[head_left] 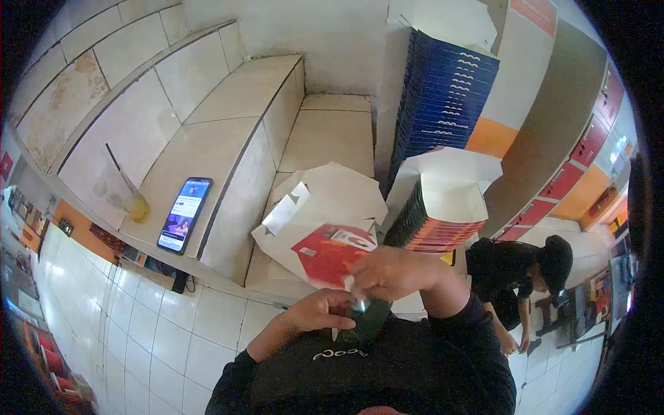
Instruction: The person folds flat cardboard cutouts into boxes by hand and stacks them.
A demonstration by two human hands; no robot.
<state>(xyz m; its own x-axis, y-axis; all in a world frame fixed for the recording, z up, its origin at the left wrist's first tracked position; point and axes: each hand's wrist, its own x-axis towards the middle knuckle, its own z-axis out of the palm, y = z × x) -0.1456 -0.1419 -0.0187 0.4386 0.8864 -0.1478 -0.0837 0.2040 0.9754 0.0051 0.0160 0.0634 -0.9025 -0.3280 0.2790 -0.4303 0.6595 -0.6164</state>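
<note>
Dark green on the side that shows, a small folded carton (368,324) is held up against the near edge of the scene, just in front of the person's black shirt (304,377). Its long axis looks slanted, one end towards the far right and the other towards the near left, where a thin pale edge shows; the hands cover part of it, so which end is its top cannot be told. A small shiny patch lies at its far edge, between the hands.

The left hand (321,311) comes in from the left, its thumb and fingers closed on the carton's left side. The right hand (391,277) reaches in from the right above it, fingertips pinched together at a small white piece (349,282); whether that piece belongs to the carton is unclear.

Just beyond the hands, a red printed panel (332,252) lies over white flattened cartons (332,187) on the tiled ledge. To the right stands a shorter stack of red-edged boxes (443,232), and behind it a tall stack of blue-edged boxes (446,97). On the left, a smartphone (185,214) with a lit screen lies beside a clear plastic cup (135,204) holding yellow liquid and a dark straw (117,162). At the far right a co-worker (512,277) in a black cap bends forward
</note>
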